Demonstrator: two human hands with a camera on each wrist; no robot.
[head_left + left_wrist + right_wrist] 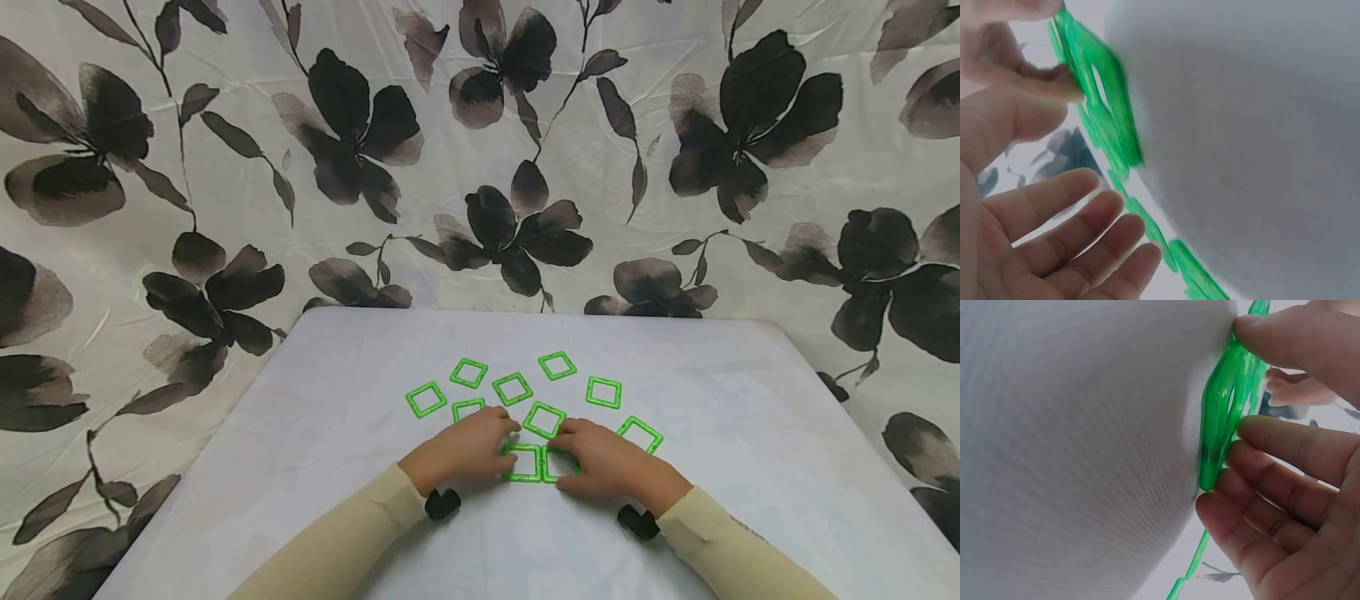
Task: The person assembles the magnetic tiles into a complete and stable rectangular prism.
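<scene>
Two green square frame tiles lie side by side on the white table, edges meeting. My left hand [474,443] is beside the left tile [525,480], its thumb close to the outer edge. In the left wrist view the fingers [1079,240] of that hand are spread and loosely extended; whether the thumb touches the tile is unclear. My right hand [609,460] holds the right tile [551,480] between thumb and fingers. The right wrist view shows the thumb at one end of that green tile [1216,419] and the fingertips along its other edges.
Several more green square tiles are scattered behind the hands, including one tile [512,376] in the middle and another [603,380] to the right. They lie flat on the white table [337,375]. A floral cloth [495,150] hangs behind the table's far edge.
</scene>
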